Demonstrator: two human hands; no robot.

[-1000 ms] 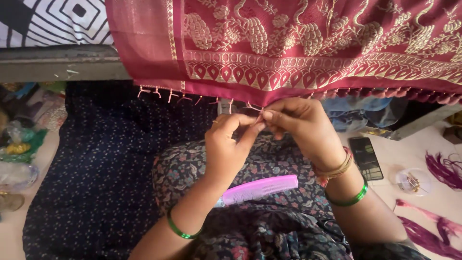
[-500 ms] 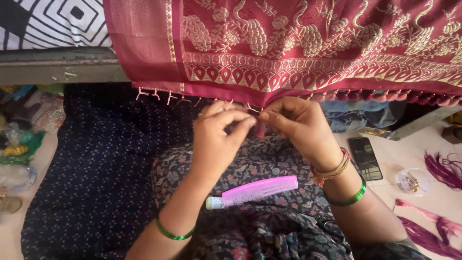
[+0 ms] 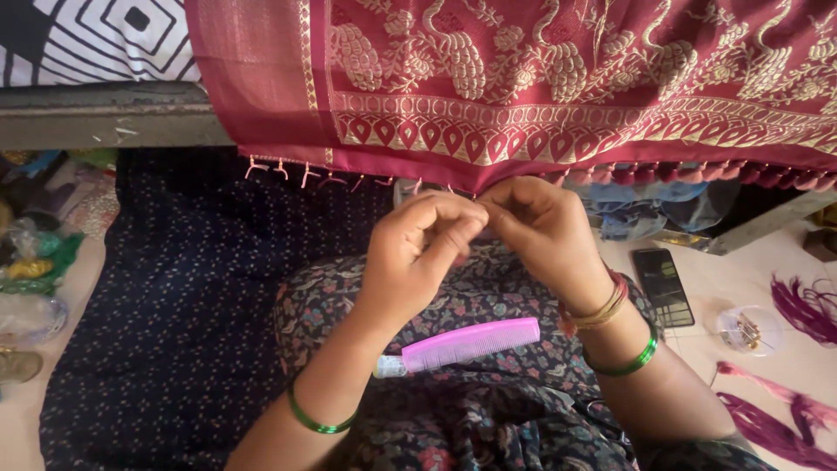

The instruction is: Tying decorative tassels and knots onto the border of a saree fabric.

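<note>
A maroon sari cloth (image 3: 523,78) with gold woven patterns hangs across the top, its lower edge carrying small thread knots on the left and maroon tassels (image 3: 697,173) on the right. My left hand (image 3: 418,253) and my right hand (image 3: 540,231) meet fingertip to fingertip just under that edge, pinching fringe threads of the cloth between them. The threads themselves are mostly hidden by my fingers. A pink comb (image 3: 471,343) lies on my lap below both hands. Green bangles circle both wrists.
A dark dotted cloth (image 3: 174,305) covers the floor at left. A black phone (image 3: 663,286) lies on the pale floor at right, beside a small clear dish (image 3: 745,330) and purple thread bundles (image 3: 785,419). Cluttered bags and items sit at far left (image 3: 35,262).
My left hand has curled more tightly and rolled over the threads, and both hands sit slightly lower and closer together. The comb shifted a little on my lap.
</note>
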